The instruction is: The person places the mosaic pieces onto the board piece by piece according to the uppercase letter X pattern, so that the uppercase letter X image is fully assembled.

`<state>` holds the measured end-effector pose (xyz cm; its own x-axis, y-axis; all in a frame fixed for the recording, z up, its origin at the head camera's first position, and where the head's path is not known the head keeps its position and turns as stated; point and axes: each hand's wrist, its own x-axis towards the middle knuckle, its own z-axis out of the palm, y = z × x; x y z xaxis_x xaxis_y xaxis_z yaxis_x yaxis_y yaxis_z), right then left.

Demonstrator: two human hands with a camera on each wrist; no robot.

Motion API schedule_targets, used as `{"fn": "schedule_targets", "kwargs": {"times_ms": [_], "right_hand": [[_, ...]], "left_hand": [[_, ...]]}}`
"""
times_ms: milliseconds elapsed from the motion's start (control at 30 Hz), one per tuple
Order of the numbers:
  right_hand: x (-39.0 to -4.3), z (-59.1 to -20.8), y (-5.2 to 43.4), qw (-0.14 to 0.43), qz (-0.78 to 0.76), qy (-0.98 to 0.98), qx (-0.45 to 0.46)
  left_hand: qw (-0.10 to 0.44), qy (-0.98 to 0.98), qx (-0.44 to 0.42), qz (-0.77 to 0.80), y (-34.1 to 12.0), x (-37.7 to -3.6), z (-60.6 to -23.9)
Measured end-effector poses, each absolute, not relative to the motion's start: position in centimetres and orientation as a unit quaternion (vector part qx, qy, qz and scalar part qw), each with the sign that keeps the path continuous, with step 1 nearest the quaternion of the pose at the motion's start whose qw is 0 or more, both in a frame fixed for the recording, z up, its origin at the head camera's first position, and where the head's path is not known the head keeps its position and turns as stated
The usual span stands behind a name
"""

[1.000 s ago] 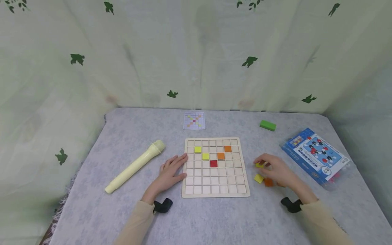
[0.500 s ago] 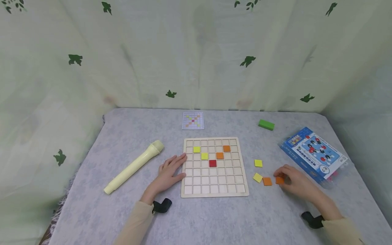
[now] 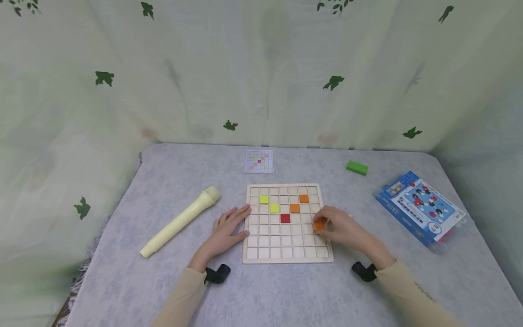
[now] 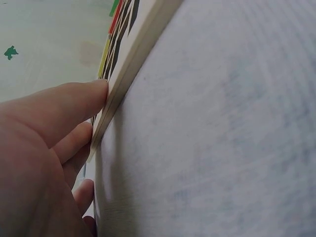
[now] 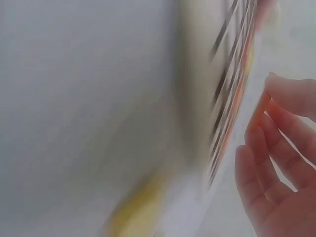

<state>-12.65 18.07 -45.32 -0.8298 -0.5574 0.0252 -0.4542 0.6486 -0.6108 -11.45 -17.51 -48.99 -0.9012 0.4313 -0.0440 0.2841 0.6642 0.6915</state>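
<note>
My right hand [image 3: 347,229] pinches an orange square tile [image 3: 319,225] between thumb and fingers over the right side of the wooden grid board [image 3: 263,240]. In the right wrist view that tile [image 5: 258,112] is edge-on at the fingertips, above the grid. Two yellow tiles [image 3: 264,199], two orange tiles [image 3: 295,208] and a red tile [image 3: 285,218] sit in the board's cells in a V shape. My left hand [image 3: 225,232] lies at the board's left edge, fingers extended; in the left wrist view its fingertips touch the board's side.
A blurred yellow tile [image 5: 138,207] lies on the table right of the board, mostly hidden in the head view. Behind the board lies a pattern card [image 3: 259,161]. A cream microphone-shaped tube [image 3: 180,222] is left, a green block [image 3: 357,167] and blue box [image 3: 422,206] right.
My right hand let go of a yellow tile, took an orange tile from the loose ones on the table and carried it left over the board. The left hand stays put.
</note>
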Motion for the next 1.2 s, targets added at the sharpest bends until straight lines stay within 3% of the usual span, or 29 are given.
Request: {"fn": "schedule_targets", "kwargs": {"times_ms": [300,633,833,1200], "right_hand": [[-14.3,-45.2,9.9,0.117,-0.253,0.887,-0.368],[-14.1,-45.2,7.6,0.109,-0.215,0.900,-0.363],[-13.6,-44.7,10.6,0.112,-0.288,0.902,-0.300],[-11.3,-45.9,22.0,0.095,-0.320,0.917,-0.220]], "left_hand": [[0.107,0.907,0.202,0.354,-17.3,-11.9,-49.4],[0.106,0.905,0.202,0.359,-17.2,-11.9,-49.2],[0.108,0.905,0.201,0.359,-17.1,-11.8,-49.2],[0.108,0.905,0.193,0.363,-17.5,-11.5,-48.8]]}}
